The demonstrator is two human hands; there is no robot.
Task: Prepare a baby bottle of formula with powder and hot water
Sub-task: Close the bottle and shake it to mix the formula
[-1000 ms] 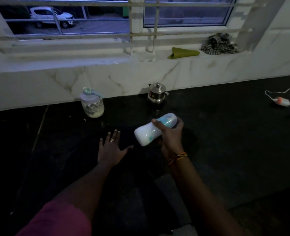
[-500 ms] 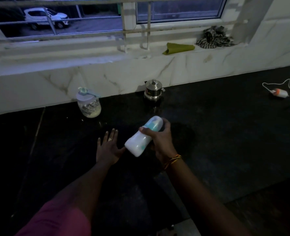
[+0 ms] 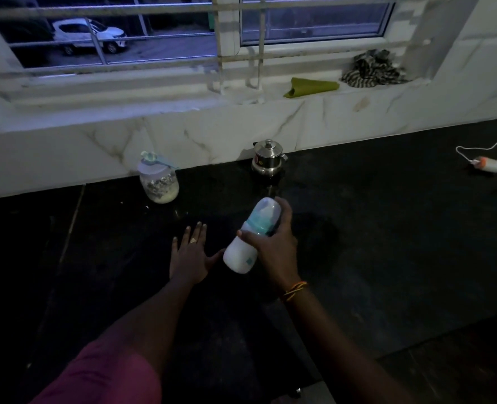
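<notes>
My right hand (image 3: 273,246) grips a white baby bottle (image 3: 241,255) with a teal collar and clear cap, held tilted above the black counter (image 3: 387,243), its cap end pointing away from me. My left hand (image 3: 190,255) lies flat on the counter with fingers spread, just left of the bottle's base. A clear jar of pale powder (image 3: 160,182) with a teal scoop resting on its lid stands at the back left by the wall. A small steel lidded pot (image 3: 267,157) stands at the back centre.
A white cord with a small orange-and-white device (image 3: 487,164) lies at the far right of the counter. On the marble window sill rest a green cloth (image 3: 310,87) and a striped cloth (image 3: 372,68). The room is dim.
My right hand has drawn the bottle nearer to me and swung it from almost lying sideways to a steeper tilt. The left hand has stayed flat on the counter.
</notes>
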